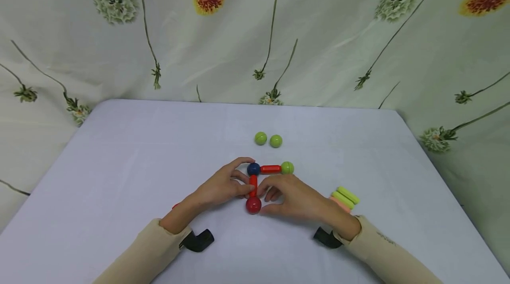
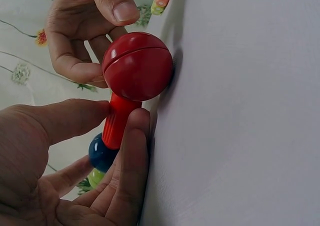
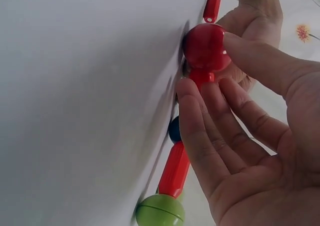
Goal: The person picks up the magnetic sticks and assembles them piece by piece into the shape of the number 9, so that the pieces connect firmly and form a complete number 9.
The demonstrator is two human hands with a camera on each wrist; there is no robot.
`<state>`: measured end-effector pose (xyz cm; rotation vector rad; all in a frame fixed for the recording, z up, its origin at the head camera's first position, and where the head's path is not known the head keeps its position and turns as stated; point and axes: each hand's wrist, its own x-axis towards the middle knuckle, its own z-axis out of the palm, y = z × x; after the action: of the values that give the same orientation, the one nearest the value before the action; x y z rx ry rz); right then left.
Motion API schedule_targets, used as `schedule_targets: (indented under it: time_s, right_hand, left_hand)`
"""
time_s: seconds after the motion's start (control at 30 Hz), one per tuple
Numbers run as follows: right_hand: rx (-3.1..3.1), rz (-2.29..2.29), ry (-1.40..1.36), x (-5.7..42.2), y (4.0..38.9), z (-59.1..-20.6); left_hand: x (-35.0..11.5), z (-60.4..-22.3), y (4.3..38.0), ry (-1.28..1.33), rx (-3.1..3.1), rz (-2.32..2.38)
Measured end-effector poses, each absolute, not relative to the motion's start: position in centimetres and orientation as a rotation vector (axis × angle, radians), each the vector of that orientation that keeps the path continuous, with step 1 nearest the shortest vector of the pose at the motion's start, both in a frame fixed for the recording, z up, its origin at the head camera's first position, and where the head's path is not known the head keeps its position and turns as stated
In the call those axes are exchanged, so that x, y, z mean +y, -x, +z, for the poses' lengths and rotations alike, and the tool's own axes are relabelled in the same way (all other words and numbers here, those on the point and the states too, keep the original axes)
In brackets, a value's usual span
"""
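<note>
A red ball, a red stick and a blue ball stand joined in a line on the table. From the blue ball a second red stick runs right to a green ball. My left hand pinches the near stick between thumb and fingers, its index finger reaching to the blue ball. Beside the red ball is my right hand, fingers loosely bent near the stick. Its thumb overlaps the ball's edge in the right wrist view.
Two loose green balls lie farther back. Yellow-green sticks and an orange stick lie by my right forearm. Another red stick lies beside my left wrist. Flowered cloth hangs behind the white table.
</note>
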<state>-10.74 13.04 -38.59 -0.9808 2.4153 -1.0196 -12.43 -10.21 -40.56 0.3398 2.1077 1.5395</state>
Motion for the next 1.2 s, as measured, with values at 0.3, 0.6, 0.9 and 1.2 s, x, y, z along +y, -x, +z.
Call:
schedule_targets:
  time_s: [0.3, 0.6, 0.9, 1.2]
  right_hand:
    - [2.463, -0.973, 0.996, 14.5, 11.4, -37.4]
    - [2.539, -1.012, 0.922, 19.2, 12.1, -36.1]
    - [2.645, -1.042, 0.882, 24.0, 11.9, -35.9]
    - [2.689, -1.045, 0.906, 28.5, 11.4, -36.9]
  left_hand:
    - [-10.3, -40.4, 12.6, -0.32, 2.114, 1.526]
    - [-10.0, -40.4, 12.6, -0.281, 2.113, 1.5]
    - [-10.1, -40.5, 12.5, -0.278, 2.123, 1.499]
    - [-10.0, -40.3, 12.5, -0.261, 2.129, 1.49]
